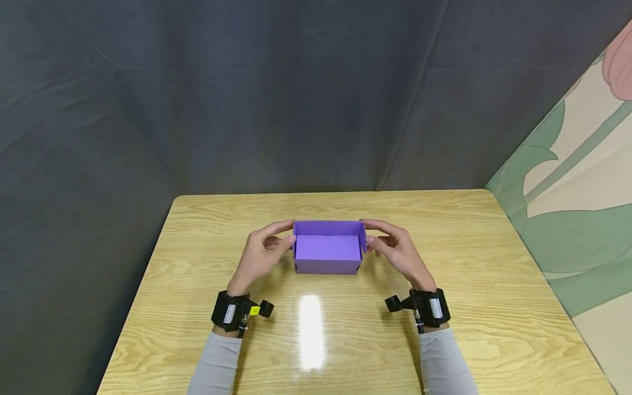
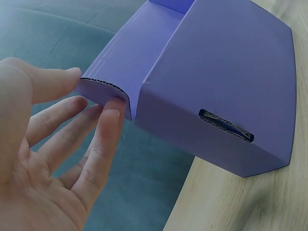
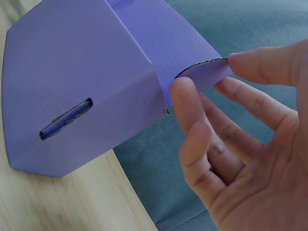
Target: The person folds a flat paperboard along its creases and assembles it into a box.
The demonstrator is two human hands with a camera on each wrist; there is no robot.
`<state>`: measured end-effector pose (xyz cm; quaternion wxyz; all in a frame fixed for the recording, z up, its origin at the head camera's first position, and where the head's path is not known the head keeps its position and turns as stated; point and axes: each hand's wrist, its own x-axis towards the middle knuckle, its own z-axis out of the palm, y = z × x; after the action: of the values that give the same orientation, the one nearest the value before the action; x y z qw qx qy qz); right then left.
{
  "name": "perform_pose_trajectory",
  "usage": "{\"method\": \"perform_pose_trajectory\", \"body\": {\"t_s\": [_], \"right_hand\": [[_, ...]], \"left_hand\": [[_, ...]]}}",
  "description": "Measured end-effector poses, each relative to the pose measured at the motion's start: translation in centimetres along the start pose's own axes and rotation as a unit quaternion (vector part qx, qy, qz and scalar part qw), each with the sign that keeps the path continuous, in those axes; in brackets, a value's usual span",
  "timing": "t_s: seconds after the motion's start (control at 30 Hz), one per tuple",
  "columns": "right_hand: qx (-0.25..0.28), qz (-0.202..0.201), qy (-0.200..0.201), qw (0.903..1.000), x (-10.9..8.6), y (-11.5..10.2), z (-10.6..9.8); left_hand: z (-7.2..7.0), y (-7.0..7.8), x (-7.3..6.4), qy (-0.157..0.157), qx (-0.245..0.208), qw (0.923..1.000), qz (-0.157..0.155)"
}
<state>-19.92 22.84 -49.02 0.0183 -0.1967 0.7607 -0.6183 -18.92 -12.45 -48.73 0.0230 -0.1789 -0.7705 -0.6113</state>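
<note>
A purple cardboard box [image 1: 327,266] sits in the middle of the tabletop toward its far side, its top uncovered and its inside facing up. At its left end my left hand [image 1: 259,255] pinches a small rounded flap [image 2: 102,89] between thumb and fingers. On the opposite end, my right hand [image 1: 400,252] holds the matching flap [image 3: 204,72] by its edge, thumb on one side and fingers on the other. Each wrist view shows a narrow cut slot [image 2: 226,126] near the box's lower edge. Parts of some fingertips are hidden behind the flaps.
The wooden table [image 1: 197,285] reflects a bright light in front of the box. Dark cloth [image 1: 296,109] hangs behind and to the left. A flower-patterned surface [image 1: 582,230] lies to the right. Both wrists wear black camera straps [image 1: 429,308].
</note>
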Motion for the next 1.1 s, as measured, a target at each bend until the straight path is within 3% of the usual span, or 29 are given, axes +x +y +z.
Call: {"method": "perform_pose_trajectory", "body": {"t_s": [0.6,1.1], "right_hand": [[-0.006,0.010,-0.018,0.9998,-0.3,-0.8,-0.1],[-0.007,0.013,-0.023,0.9996,-0.4,-1.1,-0.1]], "left_hand": [[0.2,0.1,0.0,-0.016,0.038,0.9990,0.017],[0.1,0.2,-0.1,-0.026,0.037,0.9987,0.023]]}}
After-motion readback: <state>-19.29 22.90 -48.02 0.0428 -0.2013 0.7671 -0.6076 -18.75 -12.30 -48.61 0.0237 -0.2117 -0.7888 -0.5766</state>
